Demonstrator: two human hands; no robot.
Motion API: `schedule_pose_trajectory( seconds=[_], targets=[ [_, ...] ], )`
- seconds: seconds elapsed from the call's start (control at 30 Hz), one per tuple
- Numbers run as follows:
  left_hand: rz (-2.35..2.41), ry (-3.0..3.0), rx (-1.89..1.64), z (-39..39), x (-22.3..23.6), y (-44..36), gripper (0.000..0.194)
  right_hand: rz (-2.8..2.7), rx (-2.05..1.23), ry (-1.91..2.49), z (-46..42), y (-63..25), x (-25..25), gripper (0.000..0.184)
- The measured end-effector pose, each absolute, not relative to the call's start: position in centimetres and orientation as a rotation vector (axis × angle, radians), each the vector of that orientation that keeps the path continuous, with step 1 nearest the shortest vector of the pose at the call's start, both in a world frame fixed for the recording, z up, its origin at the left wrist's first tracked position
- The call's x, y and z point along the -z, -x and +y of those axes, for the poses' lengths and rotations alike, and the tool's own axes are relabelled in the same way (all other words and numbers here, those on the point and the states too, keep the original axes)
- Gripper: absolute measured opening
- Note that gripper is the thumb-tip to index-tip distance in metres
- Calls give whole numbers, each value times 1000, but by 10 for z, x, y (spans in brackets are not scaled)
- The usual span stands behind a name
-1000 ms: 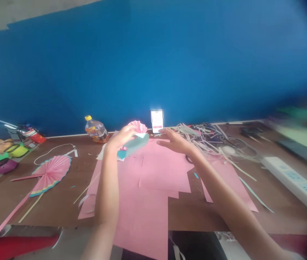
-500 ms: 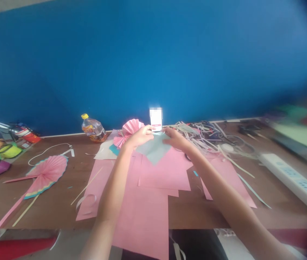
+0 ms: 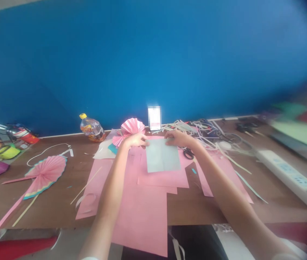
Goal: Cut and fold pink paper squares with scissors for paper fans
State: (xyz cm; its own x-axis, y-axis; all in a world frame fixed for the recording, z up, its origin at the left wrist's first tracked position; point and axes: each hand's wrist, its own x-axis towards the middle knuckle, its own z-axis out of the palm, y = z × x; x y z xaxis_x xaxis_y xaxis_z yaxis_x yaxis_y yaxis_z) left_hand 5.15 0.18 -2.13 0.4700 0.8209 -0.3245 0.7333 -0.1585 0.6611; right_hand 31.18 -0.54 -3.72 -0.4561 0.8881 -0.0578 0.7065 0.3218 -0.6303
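A square sheet of pale blue-green paper [image 3: 162,157] hangs between my two hands, over pink sheets. My left hand [image 3: 137,140] pinches its upper left corner. At the upper right corner, my right hand [image 3: 175,137] grips the same sheet. Beneath it lie overlapping pink sheets [image 3: 145,213] that reach past the table's front edge. Beside my right wrist rest black-handled scissors [image 3: 188,154], partly hidden. A folded pink paper fan [image 3: 132,126] stands just behind my left hand.
A phone [image 3: 154,118] leans at the wall. Left are a drink bottle [image 3: 91,128] and a finished pink fan [image 3: 47,173]. Paper strips [image 3: 196,128] pile up behind my right hand. A white power strip [image 3: 289,177] lies at the right.
The pale sheet has turned from corner-down to edge-down, now showing as a square. My hands have shifted slightly, and the scissors show more.
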Motion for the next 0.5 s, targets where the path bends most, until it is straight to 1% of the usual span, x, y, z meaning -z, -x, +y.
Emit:
schedule_pose_trajectory(
  seconds=[0.17, 0.33, 0.5],
  targets=[
    [1390, -1962, 178, 9, 40, -56, 31, -2642, -870, 1501, 6, -311, 59, 18],
    [1450, -2006, 347, 13, 48, -55, 33, -2648, -1009, 1580, 1, -307, 60, 11],
    [1477, -1980, 503, 14, 52, -59, 33, -2659, -1189, 1597, -1, -308, 65, 15]
  ],
)
